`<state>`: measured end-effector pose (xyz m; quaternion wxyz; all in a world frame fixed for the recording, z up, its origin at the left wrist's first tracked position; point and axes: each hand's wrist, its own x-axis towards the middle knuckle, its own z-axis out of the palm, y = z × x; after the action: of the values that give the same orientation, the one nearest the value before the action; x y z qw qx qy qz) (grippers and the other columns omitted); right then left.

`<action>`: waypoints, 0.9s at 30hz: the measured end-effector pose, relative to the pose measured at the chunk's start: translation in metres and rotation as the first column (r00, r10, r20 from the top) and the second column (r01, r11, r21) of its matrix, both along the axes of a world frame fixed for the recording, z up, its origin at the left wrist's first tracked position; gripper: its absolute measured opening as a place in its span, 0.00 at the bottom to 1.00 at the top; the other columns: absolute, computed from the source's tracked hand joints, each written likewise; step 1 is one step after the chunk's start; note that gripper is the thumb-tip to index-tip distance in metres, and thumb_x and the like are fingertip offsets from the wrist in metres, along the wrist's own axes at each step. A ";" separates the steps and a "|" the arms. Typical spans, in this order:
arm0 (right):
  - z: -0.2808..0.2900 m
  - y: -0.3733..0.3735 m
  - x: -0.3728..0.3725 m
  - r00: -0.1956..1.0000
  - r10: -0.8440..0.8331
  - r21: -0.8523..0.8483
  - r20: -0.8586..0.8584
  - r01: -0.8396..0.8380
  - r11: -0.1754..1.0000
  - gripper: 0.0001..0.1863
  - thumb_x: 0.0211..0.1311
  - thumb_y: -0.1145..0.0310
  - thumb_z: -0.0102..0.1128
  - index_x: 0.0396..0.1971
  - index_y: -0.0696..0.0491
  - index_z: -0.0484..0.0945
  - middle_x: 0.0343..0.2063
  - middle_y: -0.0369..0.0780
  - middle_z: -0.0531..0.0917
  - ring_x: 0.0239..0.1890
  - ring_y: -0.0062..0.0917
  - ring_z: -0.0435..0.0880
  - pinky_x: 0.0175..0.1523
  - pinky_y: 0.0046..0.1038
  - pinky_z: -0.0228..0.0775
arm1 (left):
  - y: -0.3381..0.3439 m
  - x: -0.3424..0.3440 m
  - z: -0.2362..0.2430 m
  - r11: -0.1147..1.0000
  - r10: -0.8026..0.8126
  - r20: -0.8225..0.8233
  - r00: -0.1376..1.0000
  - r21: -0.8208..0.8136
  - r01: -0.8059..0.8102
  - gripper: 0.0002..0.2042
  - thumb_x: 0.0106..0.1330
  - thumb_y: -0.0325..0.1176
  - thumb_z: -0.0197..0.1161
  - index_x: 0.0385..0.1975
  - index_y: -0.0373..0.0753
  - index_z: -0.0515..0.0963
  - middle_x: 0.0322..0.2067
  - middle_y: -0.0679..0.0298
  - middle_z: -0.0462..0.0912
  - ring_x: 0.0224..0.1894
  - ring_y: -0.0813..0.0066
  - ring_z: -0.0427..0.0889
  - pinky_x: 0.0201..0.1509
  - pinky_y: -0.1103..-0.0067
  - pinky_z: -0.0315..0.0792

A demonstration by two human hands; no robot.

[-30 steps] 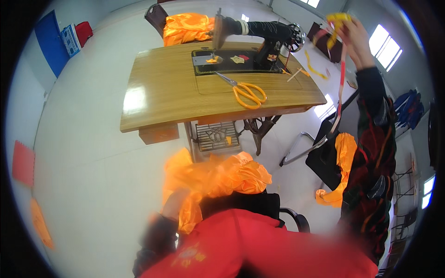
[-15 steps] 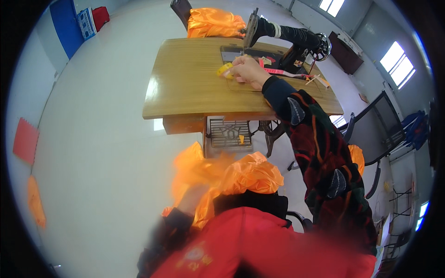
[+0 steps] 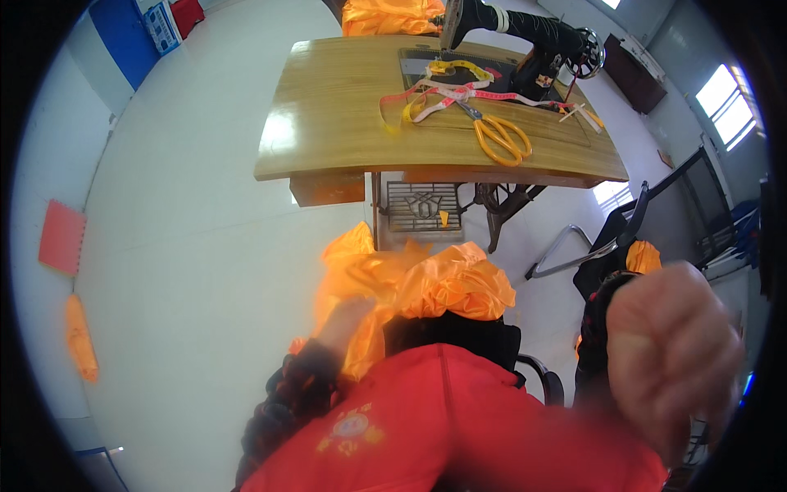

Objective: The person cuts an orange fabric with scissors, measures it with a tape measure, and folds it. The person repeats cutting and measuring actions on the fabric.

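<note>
My left hand (image 3: 344,324), blurred, rests at the bunched orange satin (image 3: 459,279) above my red-clad lap (image 3: 402,394); its fingers are unclear. My right hand (image 3: 668,361) is close to the camera at lower right, fingers curled, with whatever they may hold hidden. On the wooden table (image 3: 328,115), pink-and-white and yellow measuring tapes (image 3: 459,94) lie loosely across the black bed of the sewing machine (image 3: 533,37) and partly over orange-handled scissors (image 3: 485,139).
Below the table is a metal treadle (image 3: 422,201). A black mesh chair (image 3: 689,213) with orange cloth (image 3: 643,258) stands at the right. More orange satin (image 3: 393,16) is behind the table. A red mat (image 3: 59,238) and an orange item (image 3: 80,336) lie along the left wall.
My right hand set the tapes down on the machine bed and scissors, let go, and moved back to the lower right near the camera. My left hand stayed at the orange satin.
</note>
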<state>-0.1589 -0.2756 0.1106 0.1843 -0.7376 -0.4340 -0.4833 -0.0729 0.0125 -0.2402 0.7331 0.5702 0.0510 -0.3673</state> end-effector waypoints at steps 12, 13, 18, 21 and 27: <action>0.001 0.022 0.002 1.000 -0.008 -0.047 0.027 0.009 0.999 0.06 0.54 0.66 0.59 0.24 0.52 0.77 0.21 0.32 0.78 0.22 0.17 0.75 0.26 0.20 0.64 | -0.006 -0.001 0.047 0.999 -0.052 -0.007 0.999 -0.010 0.052 0.07 0.67 0.36 0.57 0.35 0.39 0.76 0.32 0.75 0.74 0.37 0.88 0.71 0.45 0.87 0.65; 0.000 0.025 0.005 1.000 -0.002 -0.046 0.019 0.002 0.999 0.06 0.54 0.67 0.59 0.23 0.53 0.76 0.21 0.32 0.78 0.22 0.17 0.75 0.26 0.20 0.64 | -0.005 -0.001 0.049 0.999 -0.048 -0.032 0.998 -0.012 0.047 0.07 0.67 0.36 0.57 0.35 0.39 0.76 0.32 0.75 0.74 0.37 0.88 0.70 0.45 0.87 0.65; -0.001 0.042 0.025 0.999 0.005 -0.033 -0.054 -0.007 0.999 0.06 0.55 0.69 0.58 0.22 0.55 0.76 0.19 0.33 0.78 0.20 0.15 0.75 0.24 0.18 0.64 | -0.009 -0.002 0.052 0.998 -0.014 -0.134 0.991 -0.058 0.006 0.07 0.66 0.36 0.58 0.31 0.40 0.76 0.30 0.76 0.74 0.36 0.89 0.70 0.45 0.86 0.64; -0.006 0.051 0.050 0.979 -0.012 0.034 -0.204 0.020 0.999 0.06 0.55 0.70 0.58 0.22 0.56 0.75 0.18 0.34 0.78 0.19 0.15 0.75 0.23 0.18 0.63 | -0.010 -0.002 0.058 0.999 -0.027 -0.070 0.997 0.026 0.029 0.07 0.66 0.36 0.58 0.31 0.39 0.76 0.30 0.76 0.74 0.35 0.88 0.71 0.44 0.86 0.66; -0.055 0.056 0.168 0.249 0.211 0.275 -0.945 0.258 0.926 0.08 0.57 0.69 0.57 0.22 0.57 0.74 0.17 0.31 0.78 0.17 0.13 0.73 0.22 0.15 0.63 | -0.012 -0.006 0.065 0.999 -0.012 -0.063 0.998 -0.053 0.009 0.07 0.66 0.33 0.58 0.37 0.37 0.76 0.34 0.74 0.75 0.38 0.87 0.73 0.47 0.87 0.66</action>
<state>0.0086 -0.2193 0.0555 0.5410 -0.8329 -0.1162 -0.0047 -0.0787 0.0007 -0.1753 0.7439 0.5390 0.0616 -0.3901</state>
